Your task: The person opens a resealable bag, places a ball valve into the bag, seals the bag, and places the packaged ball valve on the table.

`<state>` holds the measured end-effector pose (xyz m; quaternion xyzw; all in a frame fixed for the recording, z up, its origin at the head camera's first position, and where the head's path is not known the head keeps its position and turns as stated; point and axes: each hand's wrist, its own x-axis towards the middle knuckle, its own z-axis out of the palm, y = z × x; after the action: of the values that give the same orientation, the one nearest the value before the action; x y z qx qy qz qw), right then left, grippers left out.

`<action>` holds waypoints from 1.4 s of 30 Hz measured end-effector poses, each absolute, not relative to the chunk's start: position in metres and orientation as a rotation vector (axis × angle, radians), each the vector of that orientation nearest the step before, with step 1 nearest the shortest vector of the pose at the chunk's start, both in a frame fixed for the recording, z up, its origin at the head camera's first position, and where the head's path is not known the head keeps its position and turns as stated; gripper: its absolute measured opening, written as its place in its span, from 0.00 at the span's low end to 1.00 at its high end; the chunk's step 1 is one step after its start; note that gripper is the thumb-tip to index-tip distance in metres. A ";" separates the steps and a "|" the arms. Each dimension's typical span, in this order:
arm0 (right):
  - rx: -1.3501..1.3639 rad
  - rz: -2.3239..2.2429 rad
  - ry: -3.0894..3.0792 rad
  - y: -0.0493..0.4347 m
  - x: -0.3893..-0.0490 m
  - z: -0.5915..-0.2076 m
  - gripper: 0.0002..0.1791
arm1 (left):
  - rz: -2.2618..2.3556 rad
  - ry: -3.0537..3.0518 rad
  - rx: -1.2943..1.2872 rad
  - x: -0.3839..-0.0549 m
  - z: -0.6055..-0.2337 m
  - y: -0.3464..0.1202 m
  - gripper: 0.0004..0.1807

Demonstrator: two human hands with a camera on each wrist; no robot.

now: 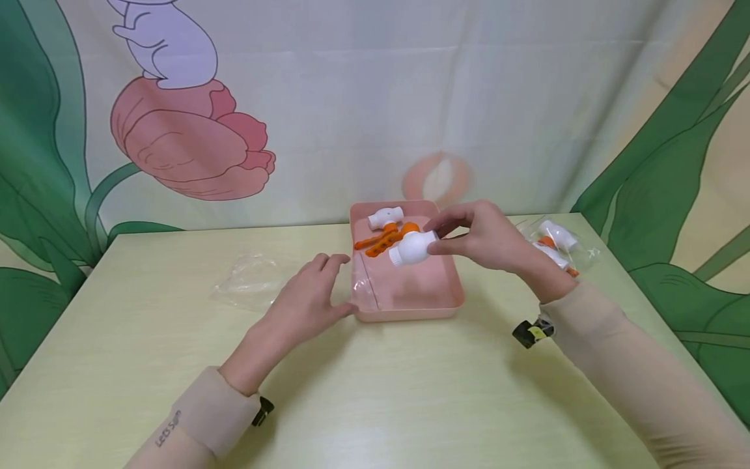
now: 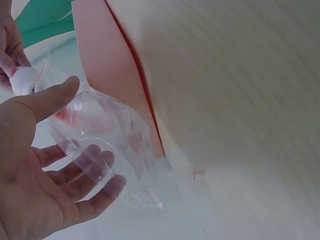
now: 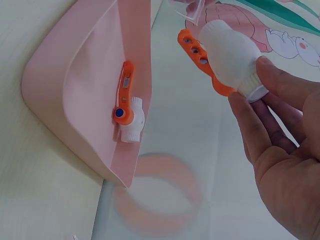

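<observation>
My right hand (image 1: 483,238) pinches one end of a white plastic ball valve (image 1: 415,248) with an orange handle (image 3: 197,54), held over a pink tray (image 1: 410,314). A second ball valve (image 3: 132,122), also with an orange handle, lies in the tray's far end. At the tray's left side is my left hand (image 1: 310,296), its thumb and fingers spread well apart. A clear plastic bag (image 2: 122,132) hangs right at its thumb and fingertips; the fingers show through the film in the left wrist view.
A crumpled clear bag (image 1: 249,281) lies on the table (image 1: 375,397) left of the tray. Towards the right edge sits another clear bag holding white valves (image 1: 559,234) with orange parts. A printed curtain (image 1: 351,117) hangs behind the table.
</observation>
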<state>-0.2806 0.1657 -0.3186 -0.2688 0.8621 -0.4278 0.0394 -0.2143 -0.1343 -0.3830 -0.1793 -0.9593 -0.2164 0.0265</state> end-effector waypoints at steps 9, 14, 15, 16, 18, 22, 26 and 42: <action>-0.895 -1.388 2.507 0.173 -0.281 -0.316 0.14 | -0.742 -2.962 -0.530 -0.217 -0.381 -0.139 0.45; -0.945 -1.412 2.442 0.173 -0.279 -0.317 0.14 | -0.822 -2.943 -0.562 -0.218 -0.379 -0.139 0.44; -0.957 -1.417 2.432 0.172 -0.278 -0.317 0.14 | -0.844 -2.938 -0.575 -0.217 -0.379 -0.139 0.44; -0.968 -1.422 2.422 0.172 -0.278 -0.317 0.14 | -0.862 -2.931 -0.589 -0.217 -0.378 -0.139 0.43; -0.987 -1.430 2.406 0.171 -0.276 -0.317 0.13 | -0.902 -2.915 -0.623 -0.216 -0.377 -0.138 0.43; -1.004 -1.442 2.394 0.168 -0.275 -0.317 0.14 | -0.952 -2.883 -0.674 -0.213 -0.374 -0.135 0.43; -1.015 -1.471 2.378 0.165 -0.273 -0.319 0.14 | -0.972 -2.867 -0.688 -0.211 -0.372 -0.131 0.43; -1.124 -1.538 2.309 0.150 -0.265 -0.321 0.14 | -1.006 -2.828 -0.718 -0.208 -0.369 -0.122 0.44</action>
<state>-0.2647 0.1504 -0.3208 -0.3745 0.7693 -0.5123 0.0741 -0.2078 -0.1224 -0.3687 -0.2327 -0.9159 -0.3258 0.0278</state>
